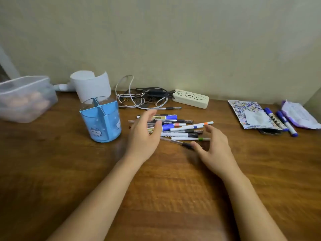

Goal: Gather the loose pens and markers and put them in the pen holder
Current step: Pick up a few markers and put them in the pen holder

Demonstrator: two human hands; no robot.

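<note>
Centrally on the wooden desk lies a loose pile of pens and markers: thin white barrels with coloured bands, clear pens with dark grips, and thicker markers with blue caps. Most lie roughly parallel, left to right. One pen lies apart, just behind the pile, near a tangle of cables.

The pen holder is a blue plastic cup divided into compartments, with cartoon prints on its wall. It stands upright, just left of the pile.

The left hand is spread open, palm turned inward, over the left end of the pile. The right hand is likewise open, fingers curved, at the pile's near right edge. Neither hand grips anything; the pile lies between them.

Two blue-capped markers lie well apart at far right.
</note>
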